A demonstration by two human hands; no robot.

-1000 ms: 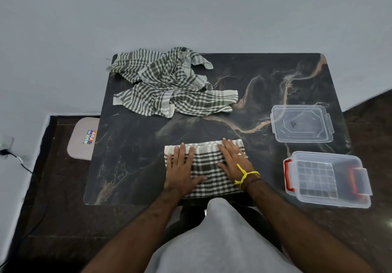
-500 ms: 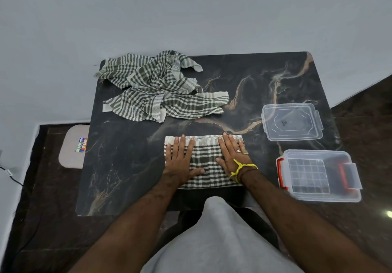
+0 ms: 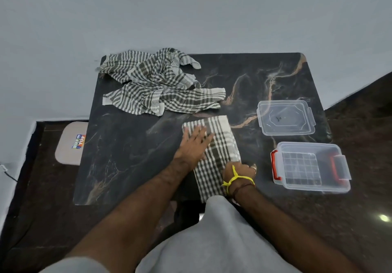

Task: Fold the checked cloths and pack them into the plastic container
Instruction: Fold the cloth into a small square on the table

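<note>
The folded checked cloth (image 3: 214, 151) lies near the front edge of the dark table (image 3: 131, 145). The left hand (image 3: 194, 143) presses flat on it, fingers spread open. The right hand (image 3: 239, 172) curls on the cloth's 5 o'clock corner (I cannot tell if it grips). The open plastic container (image 3: 309, 167) sits at 3 o'clock, its lid (image 3: 285, 116) beyond it. More cloths (image 3: 157, 86) are piled at 11 o'clock.

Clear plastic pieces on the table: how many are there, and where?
2. The container, with red latches, sits open at the table's near right. Its lid lies separately just beyond it. Neither holds a cloth. Nothing suggests a hidden third.
</note>
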